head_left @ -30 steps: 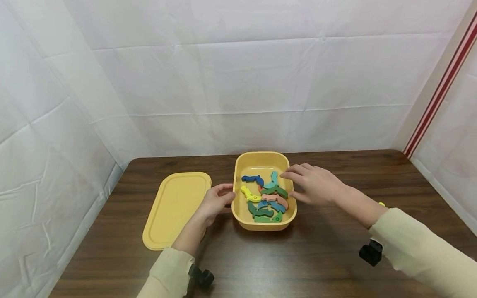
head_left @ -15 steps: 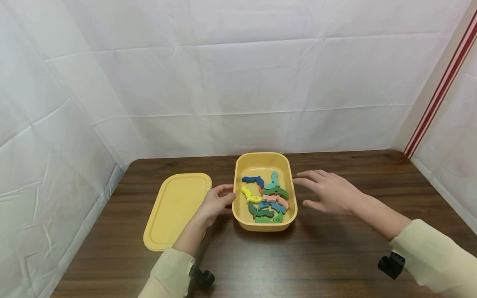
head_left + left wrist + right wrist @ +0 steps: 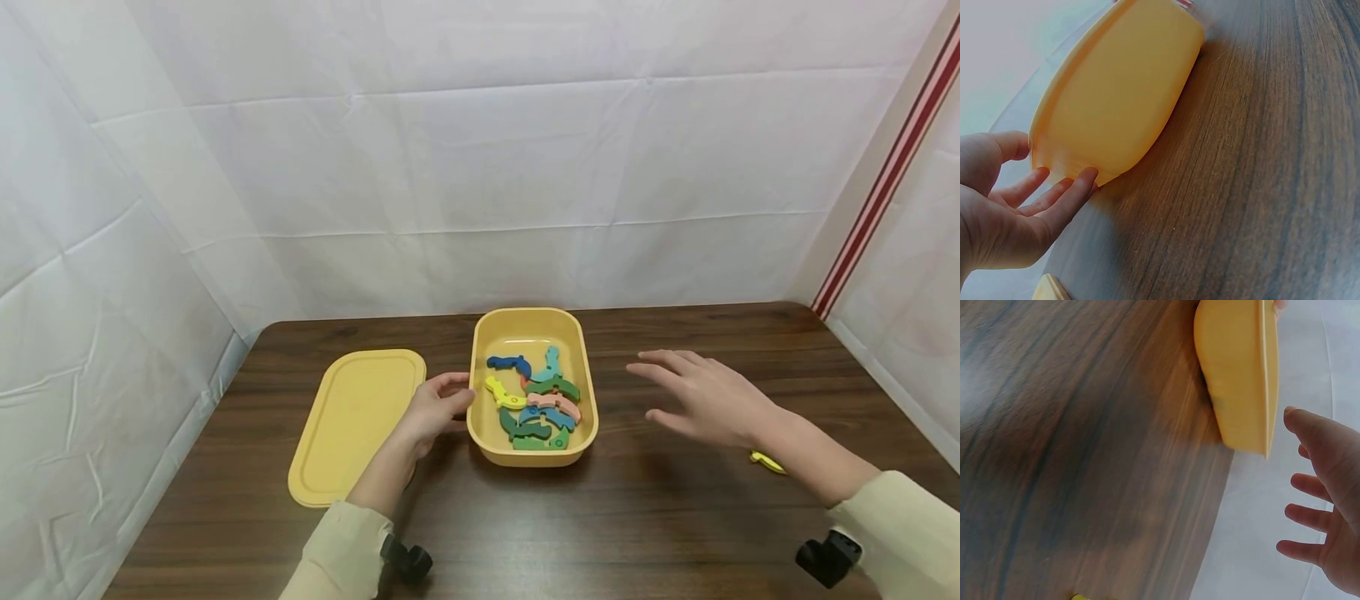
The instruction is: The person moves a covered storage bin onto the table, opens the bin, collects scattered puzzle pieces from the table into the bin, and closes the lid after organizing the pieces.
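Note:
A yellow plastic box [image 3: 532,458] stands on the table, holding several curved, animal-like pieces. Among them are a dark blue piece [image 3: 510,363], a yellow piece [image 3: 504,393], a pink piece [image 3: 555,406] and some green ones. Against the box's left side rests my left hand [image 3: 431,412]; in the left wrist view its fingertips touch the outer wall and the thumb is at the rim. My right hand [image 3: 705,400] hovers to the right of the box, fingers spread and nothing in them. Partly behind the right forearm lies another small yellow piece [image 3: 767,462].
The flat yellow lid [image 3: 356,425] lies on the brown wooden table [image 3: 525,533], left of the box and partly behind the left arm. White cloth [image 3: 480,167] hangs behind the table and along both sides.
My right hand has moved right, from over the box's right rim to well beside it. The small yellow piece near the forearm shows more now. My left hand and the box stay put.

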`<state>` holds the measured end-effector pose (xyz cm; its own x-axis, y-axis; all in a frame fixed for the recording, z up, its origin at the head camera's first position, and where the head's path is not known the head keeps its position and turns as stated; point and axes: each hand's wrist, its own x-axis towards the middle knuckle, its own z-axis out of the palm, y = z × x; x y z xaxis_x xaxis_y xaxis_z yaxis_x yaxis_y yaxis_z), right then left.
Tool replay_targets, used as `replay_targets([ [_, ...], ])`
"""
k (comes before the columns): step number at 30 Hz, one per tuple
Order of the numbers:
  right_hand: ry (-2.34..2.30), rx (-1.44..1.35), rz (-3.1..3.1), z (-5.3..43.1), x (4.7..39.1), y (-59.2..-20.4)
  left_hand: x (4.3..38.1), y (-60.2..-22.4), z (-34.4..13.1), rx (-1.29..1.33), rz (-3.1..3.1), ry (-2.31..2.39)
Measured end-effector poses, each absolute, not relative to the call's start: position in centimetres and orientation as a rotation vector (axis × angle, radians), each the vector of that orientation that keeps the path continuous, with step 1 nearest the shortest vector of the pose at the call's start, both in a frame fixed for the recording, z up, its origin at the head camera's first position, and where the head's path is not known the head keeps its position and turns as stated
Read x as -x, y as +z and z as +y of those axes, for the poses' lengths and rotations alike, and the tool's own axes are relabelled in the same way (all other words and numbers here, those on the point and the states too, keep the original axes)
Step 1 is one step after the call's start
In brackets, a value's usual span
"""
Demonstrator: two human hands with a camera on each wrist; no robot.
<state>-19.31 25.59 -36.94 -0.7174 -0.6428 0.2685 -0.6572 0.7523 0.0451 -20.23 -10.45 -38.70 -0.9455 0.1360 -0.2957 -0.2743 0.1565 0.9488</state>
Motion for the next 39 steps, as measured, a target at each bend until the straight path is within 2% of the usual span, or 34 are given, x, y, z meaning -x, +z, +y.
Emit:
replay_targets([
  [23,0.106,-0.883,-2.736,31.2,17.1,-40.0,20.2,-38.8,-10.5,0.125,2.125,1.853],
  [30,0.132,-0.829,-2.747,32.6,16.8,-40.9,22.0,-41.7,-10.9,0.142,2.128,1.881],
  [39,0.164,-0.712,-2.84,34.2,16.2,-42.0,21.0,-39.9,-10.7,0.123,2.106,1.866],
])
